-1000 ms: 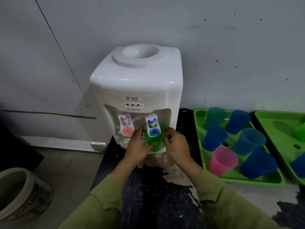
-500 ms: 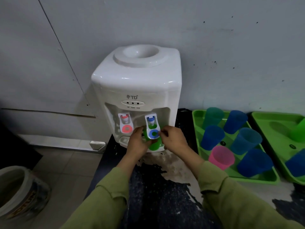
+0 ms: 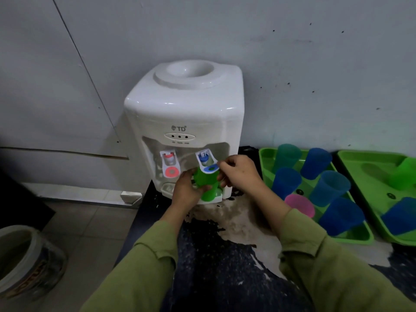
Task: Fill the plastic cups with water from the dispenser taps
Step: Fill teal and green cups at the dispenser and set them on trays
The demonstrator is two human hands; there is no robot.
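Left hand (image 3: 185,190) gripped green cup (image 3: 206,183), fingers wrapped round its left side, cup upright under blue tap (image 3: 208,164) of dispenser (image 3: 184,104). Cup rim was hidden behind the tap lever; water level and any flow couldn't be made out. Couldn't tell if the cup base rested on the drip ledge. Right hand (image 3: 238,172) had fingers curled, thumb and forefinger pinching the lever's right edge. Red tap (image 3: 170,165) was untouched. Tray (image 3: 263,154) to the right held blue, teal and pink cups, pink one partly hidden by right forearm. Second tray (image 3: 360,158) was cut off at frame edge, as was bucket (image 3: 22,262) lower left.
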